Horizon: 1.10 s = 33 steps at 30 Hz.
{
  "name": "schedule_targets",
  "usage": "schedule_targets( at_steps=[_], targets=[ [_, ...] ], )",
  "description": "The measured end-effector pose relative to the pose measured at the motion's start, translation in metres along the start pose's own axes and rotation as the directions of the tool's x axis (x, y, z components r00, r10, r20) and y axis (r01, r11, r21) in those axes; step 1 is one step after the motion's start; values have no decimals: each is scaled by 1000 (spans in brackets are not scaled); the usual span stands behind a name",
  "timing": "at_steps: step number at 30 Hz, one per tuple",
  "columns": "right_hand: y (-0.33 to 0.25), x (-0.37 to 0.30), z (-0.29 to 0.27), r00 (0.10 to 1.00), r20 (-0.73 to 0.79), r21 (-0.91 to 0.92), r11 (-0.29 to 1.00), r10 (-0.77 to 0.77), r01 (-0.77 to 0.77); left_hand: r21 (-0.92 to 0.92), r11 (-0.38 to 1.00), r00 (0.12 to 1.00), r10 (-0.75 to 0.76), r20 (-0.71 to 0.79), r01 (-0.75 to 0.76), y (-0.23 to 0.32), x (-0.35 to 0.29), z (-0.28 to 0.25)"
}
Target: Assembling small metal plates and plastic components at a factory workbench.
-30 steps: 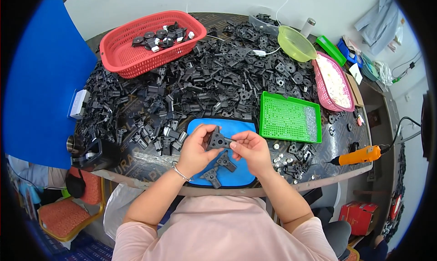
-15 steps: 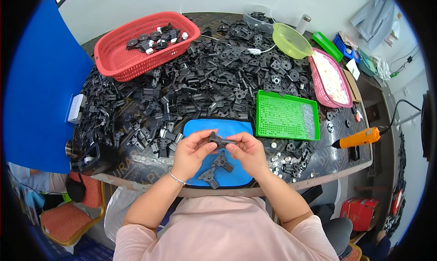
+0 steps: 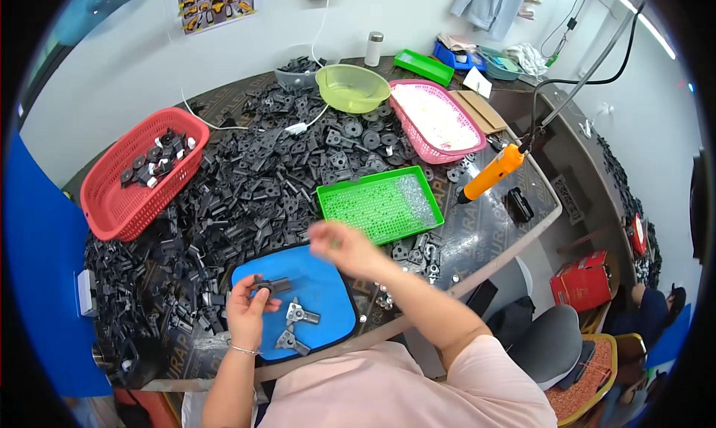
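Note:
My left hand (image 3: pixel 245 308) holds a black plastic part (image 3: pixel 277 285) by its left end, over the blue mat (image 3: pixel 328 276). The part's tubular end points right, past my fingers. Smeared by motion, my right hand (image 3: pixel 343 247) hangs near the lower left corner of the green tray (image 3: pixel 380 204); its fingers are too blurred to read. On the mat lie two more black parts: one (image 3: pixel 300 314) below the held one, another (image 3: pixel 289 341) closer to the table's front edge. The green tray has a perforated-looking floor and many small shiny pieces heaped at its right end.
Loose black parts (image 3: pixel 253 182) cover much of the table. A red basket (image 3: pixel 142 204) stands at left, a yellow bowl (image 3: pixel 354 92) and pink basket (image 3: pixel 418 143) at the back. An orange electric screwdriver (image 3: pixel 492 174) hangs at right. Small metal pieces (image 3: pixel 384 297) lie beside the mat.
The head view has swung to the right. My right hand has let go of the black part and moved away toward the green tray; my left hand keeps the part.

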State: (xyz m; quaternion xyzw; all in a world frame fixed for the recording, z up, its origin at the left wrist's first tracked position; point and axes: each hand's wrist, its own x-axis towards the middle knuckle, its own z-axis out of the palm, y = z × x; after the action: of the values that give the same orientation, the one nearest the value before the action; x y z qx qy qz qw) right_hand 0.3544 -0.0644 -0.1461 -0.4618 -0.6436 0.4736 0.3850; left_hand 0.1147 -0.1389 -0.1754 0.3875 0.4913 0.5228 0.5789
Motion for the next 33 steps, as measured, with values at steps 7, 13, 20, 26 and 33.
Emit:
schedule_targets(
  at_steps=[7,13,20,26,33],
  targets=[
    [36,144,-217,443,-812,-481,866,-379,-139,16,1000,998,0,-70,1,-25,6,-21],
    [103,144,-317,632,-722,-564,291,279,-773,69,995,997,69,-29,-67,-41,-9,-34],
    [81,147,-309,718,-546,-659,308,431,-686,121,993,998,4,-56,2,-32,-6,-25],
    [97,144,-307,707,-622,-661,259,337,-704,120,993,997,11,-77,-2,-33,-4,-20],
    [102,144,-306,789,-537,-756,245,300,-607,87,996,997,32,-67,-27,-33,-5,-22]
  ],
)
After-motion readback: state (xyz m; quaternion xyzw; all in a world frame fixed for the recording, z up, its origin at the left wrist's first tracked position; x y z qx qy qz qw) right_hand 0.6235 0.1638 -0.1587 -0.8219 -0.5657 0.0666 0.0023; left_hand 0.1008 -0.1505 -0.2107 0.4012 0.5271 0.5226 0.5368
